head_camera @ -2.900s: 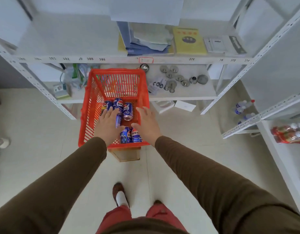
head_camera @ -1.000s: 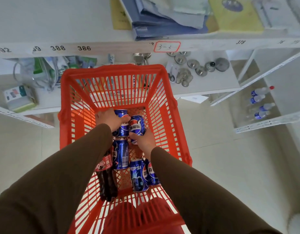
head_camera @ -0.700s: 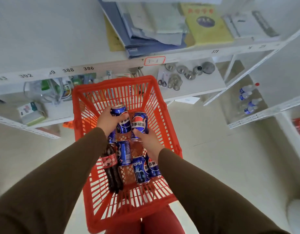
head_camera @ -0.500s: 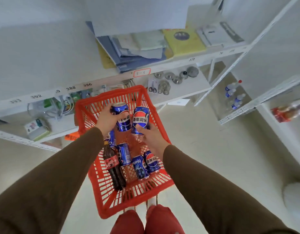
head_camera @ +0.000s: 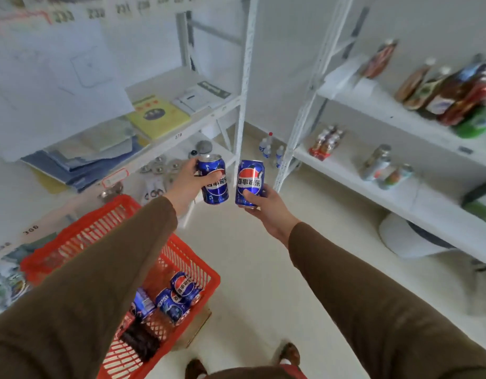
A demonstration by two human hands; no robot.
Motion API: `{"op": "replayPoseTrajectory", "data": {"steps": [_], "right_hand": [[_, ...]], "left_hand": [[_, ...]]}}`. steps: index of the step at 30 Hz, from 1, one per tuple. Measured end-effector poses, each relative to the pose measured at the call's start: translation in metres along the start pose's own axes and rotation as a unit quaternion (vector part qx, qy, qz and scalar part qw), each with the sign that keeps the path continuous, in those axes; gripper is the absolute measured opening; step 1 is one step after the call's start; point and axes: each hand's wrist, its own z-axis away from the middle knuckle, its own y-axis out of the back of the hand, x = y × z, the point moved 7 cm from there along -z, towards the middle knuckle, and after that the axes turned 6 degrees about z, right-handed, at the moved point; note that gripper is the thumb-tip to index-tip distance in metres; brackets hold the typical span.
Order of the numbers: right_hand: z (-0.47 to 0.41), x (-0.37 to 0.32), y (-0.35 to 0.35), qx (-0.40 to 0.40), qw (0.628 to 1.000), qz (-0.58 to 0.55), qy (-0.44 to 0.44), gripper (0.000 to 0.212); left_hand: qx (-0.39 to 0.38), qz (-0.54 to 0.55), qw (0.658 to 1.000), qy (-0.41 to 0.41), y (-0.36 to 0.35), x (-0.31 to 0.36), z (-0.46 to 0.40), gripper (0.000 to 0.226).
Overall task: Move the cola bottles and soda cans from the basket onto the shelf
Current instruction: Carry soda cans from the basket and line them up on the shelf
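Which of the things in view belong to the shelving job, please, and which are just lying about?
Job:
- blue cola can in the left hand
- blue cola can in the right hand
- red plastic basket
- loose blue cans
- dark cola bottle
- white drinks shelf

Lying about:
- yellow booklet
- metal discs
- small water bottles

Basket [head_camera: 209, 277] left of shelf [head_camera: 400, 192]

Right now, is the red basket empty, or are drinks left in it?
Not empty. The red basket holds blue Pepsi cans and a dark cola bottle, all lying down.
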Motion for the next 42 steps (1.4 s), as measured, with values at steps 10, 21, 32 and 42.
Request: {"op": "replayPoseTrajectory", "data": {"steps": [10, 21, 32, 42], "right_hand": [[0.088, -0.047, 0.301, 0.164, 0.983, -0.014, 0.087, 0.057], [0.181, -0.05, 0.584, 0.315, 0.942, -0.022, 0.114, 0.06], [0.178, -0.059, 0.788, 0.403, 0.909, -0.048, 0.098, 0.057], [0.191, -0.076, 0.977, 0.452, 0.883, -0.072, 0.101, 0.057]], "left_hand": [[-0.207, -0.02, 0.978, -0.033, -0.339, 0.052, -0.005, 0.046], [-0.369, -0.039, 0.928, -0.035, -0.655, 0.062, 0.021, 0.045], [-0.462, -0.064, 0.884, -0.035, -0.888, 0.06, -0.036, 0.056], [-0.509, -0.081, 0.855, -0.053, -1.093, 0.071, -0.06, 0.056]]}}
